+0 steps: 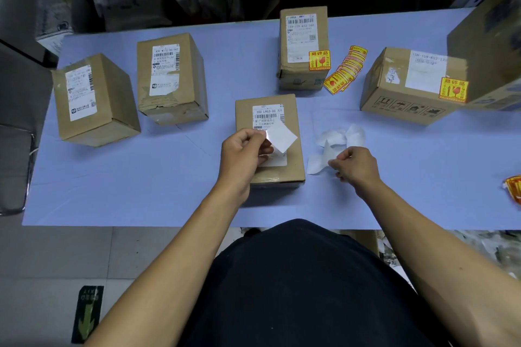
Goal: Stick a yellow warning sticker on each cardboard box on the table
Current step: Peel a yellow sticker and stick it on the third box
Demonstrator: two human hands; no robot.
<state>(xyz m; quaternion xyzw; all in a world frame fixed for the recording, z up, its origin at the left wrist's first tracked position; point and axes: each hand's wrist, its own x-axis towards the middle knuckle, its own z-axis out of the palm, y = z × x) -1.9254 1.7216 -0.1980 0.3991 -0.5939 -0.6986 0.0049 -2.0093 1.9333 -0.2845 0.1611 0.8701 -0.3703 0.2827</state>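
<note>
A small cardboard box point(244, 113) lies in front of me with no yellow sticker showing on it. Over it, my left hand point(242, 153) pinches a white square sheet point(282, 136), its white side facing me. My right hand point(357, 167) is to the right of the box, its fingertips pinched on a white backing scrap point(321, 162) at the edge of a small pile. A fanned stack of yellow warning stickers point(345, 70) lies further back. The back box point(303, 79) and the right box point(394, 98) each carry a yellow sticker. Two boxes at left point(95, 127) point(172, 104) show none.
The light blue table point(141, 177) ends just before my body. A large carton point(490, 45) stands at the right edge, touching the right box. More yellow stickers point(514, 187) lie at the far right. Wrapped parcels are stacked behind the table.
</note>
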